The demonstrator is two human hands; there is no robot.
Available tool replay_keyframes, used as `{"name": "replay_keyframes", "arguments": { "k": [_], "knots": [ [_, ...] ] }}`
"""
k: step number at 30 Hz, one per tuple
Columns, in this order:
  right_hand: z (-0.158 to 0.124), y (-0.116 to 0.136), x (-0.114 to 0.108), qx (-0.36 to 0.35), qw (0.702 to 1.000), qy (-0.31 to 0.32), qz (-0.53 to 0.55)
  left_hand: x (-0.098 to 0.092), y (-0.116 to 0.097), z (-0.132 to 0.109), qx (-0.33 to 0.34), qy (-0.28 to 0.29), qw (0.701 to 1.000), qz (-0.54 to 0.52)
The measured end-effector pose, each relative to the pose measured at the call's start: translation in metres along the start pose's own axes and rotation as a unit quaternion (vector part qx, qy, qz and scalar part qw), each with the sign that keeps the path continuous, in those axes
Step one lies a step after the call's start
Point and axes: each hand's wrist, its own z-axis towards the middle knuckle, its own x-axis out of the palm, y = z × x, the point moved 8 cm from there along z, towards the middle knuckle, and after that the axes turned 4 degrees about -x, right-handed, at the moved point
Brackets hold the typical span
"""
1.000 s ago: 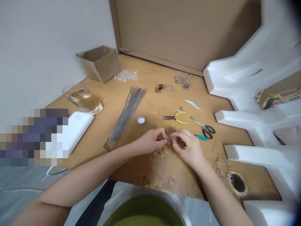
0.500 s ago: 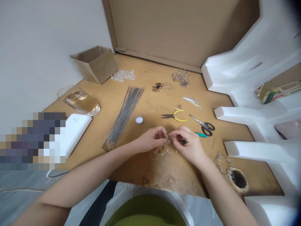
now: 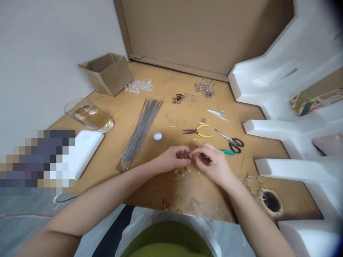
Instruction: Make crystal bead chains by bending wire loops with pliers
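My left hand [image 3: 171, 159] is closed in a pinch on a thin wire with small shiny pieces. Fingertip to fingertip with it, my right hand [image 3: 213, 160] pinches at the same spot; the fingers hide most of what it grips. Below the hands hangs a loop of thin wire [image 3: 184, 174] carrying small clear and silvery bits, too small to make out. Behind my right hand lies a tool with a teal handle [image 3: 228, 152], partly covered. Yellow-handled pliers [image 3: 197, 131] and black-handled scissors [image 3: 233, 141] rest just beyond the hands.
A bundle of grey wires [image 3: 142, 132] and a small round blue-rimmed lid [image 3: 158, 136] lie left. Behind are clear beads [image 3: 139, 85], black rings [image 3: 178, 99] and metal hooks [image 3: 205, 87]. A glass of liquid [image 3: 92, 116] stands left; white foam prongs [image 3: 270, 129] border the right.
My right hand has come slightly left, so its fingertips now meet those of my left hand. The hanging loop has shifted and is more covered by the fingers.
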Motion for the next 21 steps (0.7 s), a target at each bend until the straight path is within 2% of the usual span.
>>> {"name": "replay_keyframes", "arguments": {
  "k": [5,13,21],
  "knots": [
    [0.0002,-0.0031,0.0018,0.020,1.000,0.010,0.014,0.0016,-0.0001,-0.0005,-0.004,0.018,1.000,-0.011],
    [0.0007,-0.0022,0.0013,0.027,0.999,0.017,0.022,-0.0005,0.0011,-0.0010,-0.020,0.007,1.000,0.014],
    [0.0014,0.0031,0.0029,0.016,0.999,0.008,0.046,-0.0034,0.0001,-0.0002,0.015,-0.011,1.000,0.014]
  ]
}}
